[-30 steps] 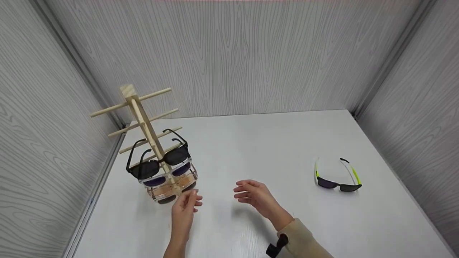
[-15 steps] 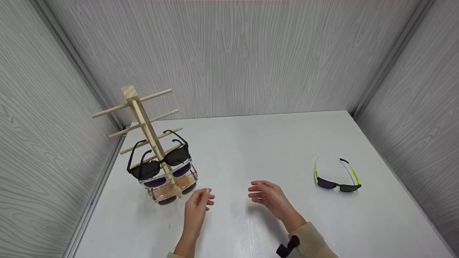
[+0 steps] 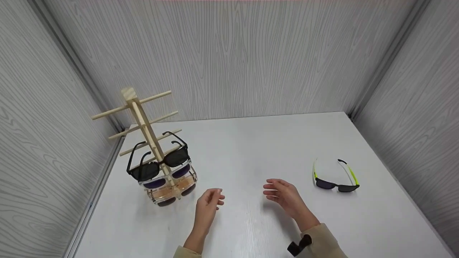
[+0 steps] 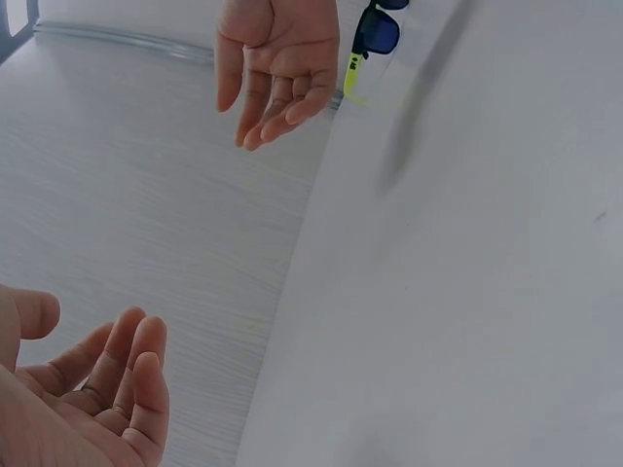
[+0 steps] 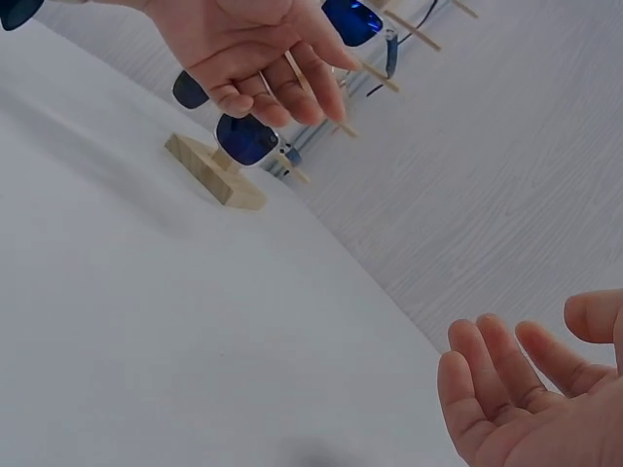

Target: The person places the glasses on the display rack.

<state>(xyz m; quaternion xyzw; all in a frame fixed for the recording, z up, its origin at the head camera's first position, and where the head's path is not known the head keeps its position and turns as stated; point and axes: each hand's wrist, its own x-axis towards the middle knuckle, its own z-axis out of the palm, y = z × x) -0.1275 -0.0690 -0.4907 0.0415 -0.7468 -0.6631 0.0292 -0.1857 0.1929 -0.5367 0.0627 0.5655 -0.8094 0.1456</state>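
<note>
My left hand [image 3: 208, 208] hovers over the table to the right of the wooden rack, its fingers loosely bent around nothing. My right hand [image 3: 287, 197] hangs further right, fingers relaxed, holding nothing. On the left stands the wooden glasses rack [image 3: 143, 125] with several pairs on its lower pegs. The top pair is black sunglasses [image 3: 147, 171]; below it are clear-framed sunglasses [image 3: 155, 183] and a pair with orange-tinted lenses [image 3: 163, 193]. Sunglasses with black fronts and yellow-green temples [image 3: 337, 185] lie unfolded on the table, right of my right hand.
The white table [image 3: 244, 154] is bounded by a grey wood-grain back panel [image 3: 229, 61] and side panels. Bare pegs [image 3: 156, 96] stick out from the rack's upper part. A small black device [image 3: 299, 245] sits at my right sleeve.
Both hands have moved to the right, the left away from the rack and the right closer to the yellow-green sunglasses. The glasses and the rack stay in place.
</note>
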